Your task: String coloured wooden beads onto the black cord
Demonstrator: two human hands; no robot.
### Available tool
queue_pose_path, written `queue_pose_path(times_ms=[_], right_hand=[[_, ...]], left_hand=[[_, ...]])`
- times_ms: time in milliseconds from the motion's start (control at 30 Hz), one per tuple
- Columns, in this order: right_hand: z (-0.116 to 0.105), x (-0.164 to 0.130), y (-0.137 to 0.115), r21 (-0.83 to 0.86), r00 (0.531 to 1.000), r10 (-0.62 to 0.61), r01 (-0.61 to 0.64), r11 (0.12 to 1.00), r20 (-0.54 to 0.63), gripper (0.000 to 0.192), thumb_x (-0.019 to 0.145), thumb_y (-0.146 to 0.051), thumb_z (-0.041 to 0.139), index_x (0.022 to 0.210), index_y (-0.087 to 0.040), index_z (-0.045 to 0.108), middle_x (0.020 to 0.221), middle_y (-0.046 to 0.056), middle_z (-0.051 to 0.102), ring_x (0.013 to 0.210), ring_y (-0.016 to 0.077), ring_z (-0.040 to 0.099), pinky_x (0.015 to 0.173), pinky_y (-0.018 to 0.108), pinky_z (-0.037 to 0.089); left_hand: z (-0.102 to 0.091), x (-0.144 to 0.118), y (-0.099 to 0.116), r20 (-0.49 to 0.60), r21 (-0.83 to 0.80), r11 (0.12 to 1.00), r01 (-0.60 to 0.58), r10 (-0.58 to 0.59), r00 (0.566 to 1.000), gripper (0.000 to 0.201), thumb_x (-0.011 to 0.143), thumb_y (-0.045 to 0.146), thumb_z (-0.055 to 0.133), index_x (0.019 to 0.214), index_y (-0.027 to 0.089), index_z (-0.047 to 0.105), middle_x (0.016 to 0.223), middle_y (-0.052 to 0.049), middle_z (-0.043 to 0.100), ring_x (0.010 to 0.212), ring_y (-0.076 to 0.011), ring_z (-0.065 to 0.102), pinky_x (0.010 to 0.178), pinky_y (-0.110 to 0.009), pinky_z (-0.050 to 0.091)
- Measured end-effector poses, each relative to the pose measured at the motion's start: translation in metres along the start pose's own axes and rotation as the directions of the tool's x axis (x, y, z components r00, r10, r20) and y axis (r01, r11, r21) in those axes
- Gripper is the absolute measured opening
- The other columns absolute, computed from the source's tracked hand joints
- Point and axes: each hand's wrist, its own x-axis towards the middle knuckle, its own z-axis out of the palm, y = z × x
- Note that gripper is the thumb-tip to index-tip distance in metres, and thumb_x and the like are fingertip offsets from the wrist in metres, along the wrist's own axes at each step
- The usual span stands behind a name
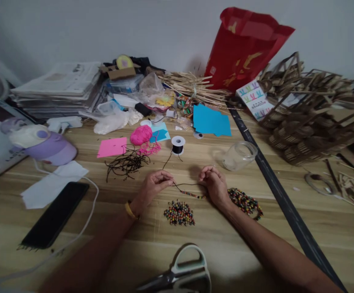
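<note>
Between my hands runs a thin black cord with a row of small coloured beads (192, 194) threaded on it. My left hand (157, 182) pinches one part of the cord between thumb and fingertips. With curled fingers, my right hand (213, 183) grips the other side, near the end of the bead row. A loose pile of wooden beads (179, 213) lies on the table just below the cord. Beside my right wrist is a heap of strung beads (245, 202), partly behind the forearm. A spool of black cord (178, 145) stands beyond my hands.
Scissors (192, 264) lie at the near edge. A glass jar (240, 156) stands right of my hands, by a black strip. Cut black cords (126, 162), pink yarn (141, 134) and a phone (55, 214) are left. Woven baskets (305, 134) crowd the right, a red bag (246, 49) the back.
</note>
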Motion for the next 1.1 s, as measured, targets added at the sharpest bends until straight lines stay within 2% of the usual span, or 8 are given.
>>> queue_pose_path(times_ms=[267,367,500,600,667,800,1100], right_hand=[[0.009,-0.008,-0.012,-0.227,0.992,-0.12,0.128,0.965,0.048,0.019,0.087,-0.038,0.051,0.08,-0.021,0.055,0.063,-0.001,0.052,0.059,0.0131,0.051,0.056,0.025,0.045],[0.018,-0.017,-0.017,-0.319,0.974,-0.167,0.209,0.924,0.153,0.018,0.086,-0.039,0.056,0.089,-0.021,0.055,0.074,0.001,0.059,0.069,0.0152,0.057,0.063,0.027,0.05],[0.026,-0.025,-0.019,-0.385,0.883,-0.191,0.37,0.846,0.428,0.024,0.083,-0.036,0.064,0.098,-0.02,0.055,0.092,0.007,0.063,0.088,0.0193,0.061,0.079,0.032,0.051],[0.027,-0.028,-0.013,-0.405,0.831,-0.186,0.435,0.804,0.524,0.025,0.083,-0.032,0.065,0.102,-0.02,0.053,0.099,0.008,0.063,0.091,0.0191,0.062,0.079,0.032,0.051],[0.026,-0.029,-0.008,-0.421,0.828,-0.16,0.428,0.799,0.538,0.02,0.086,-0.028,0.062,0.102,-0.021,0.053,0.097,0.007,0.064,0.086,0.0171,0.063,0.076,0.029,0.052],[0.026,-0.031,-0.001,-0.454,0.85,-0.149,0.41,0.791,0.506,0.008,0.088,-0.026,0.058,0.094,-0.021,0.056,0.084,0.004,0.065,0.075,0.0151,0.063,0.068,0.026,0.052],[0.028,-0.028,-0.004,-0.442,0.822,-0.207,0.477,0.76,0.531,0.009,0.091,-0.023,0.052,0.092,-0.02,0.06,0.082,0.006,0.063,0.075,0.0162,0.06,0.068,0.028,0.05]], left_hand=[[0.002,-0.002,-0.004,0.011,0.006,1.0,-0.002,0.002,1.0,0.018,0.068,0.025,0.074,0.078,0.013,0.064,0.074,-0.002,0.068,0.073,-0.0139,0.062,0.073,-0.026,0.049],[0.002,-0.002,-0.003,0.031,0.01,1.0,-0.021,0.021,0.999,0.021,0.068,0.027,0.075,0.078,0.012,0.064,0.077,-0.004,0.068,0.075,-0.0151,0.063,0.074,-0.027,0.049],[0.004,-0.004,-0.001,0.075,0.005,0.999,-0.032,0.031,0.997,0.021,0.07,0.028,0.073,0.08,0.012,0.065,0.079,-0.005,0.068,0.077,-0.0153,0.063,0.074,-0.026,0.049],[0.005,-0.004,-0.003,0.079,0.007,0.999,-0.041,0.04,0.996,0.02,0.07,0.027,0.073,0.079,0.012,0.065,0.077,-0.004,0.068,0.075,-0.0148,0.063,0.072,-0.026,0.049],[0.005,-0.003,-0.005,0.086,0.006,0.999,-0.043,0.043,0.995,0.02,0.069,0.027,0.074,0.079,0.012,0.065,0.077,-0.004,0.069,0.075,-0.0151,0.063,0.072,-0.026,0.05],[0.006,-0.002,-0.008,0.097,0.013,1.0,-0.026,0.025,0.995,0.021,0.068,0.028,0.075,0.079,0.013,0.065,0.079,-0.005,0.07,0.077,-0.0159,0.064,0.075,-0.027,0.051],[0.005,-0.002,-0.008,0.087,0.031,1.0,-0.001,-0.002,0.996,0.021,0.07,0.029,0.072,0.08,0.013,0.066,0.077,-0.004,0.068,0.073,-0.0143,0.061,0.071,-0.025,0.048]])
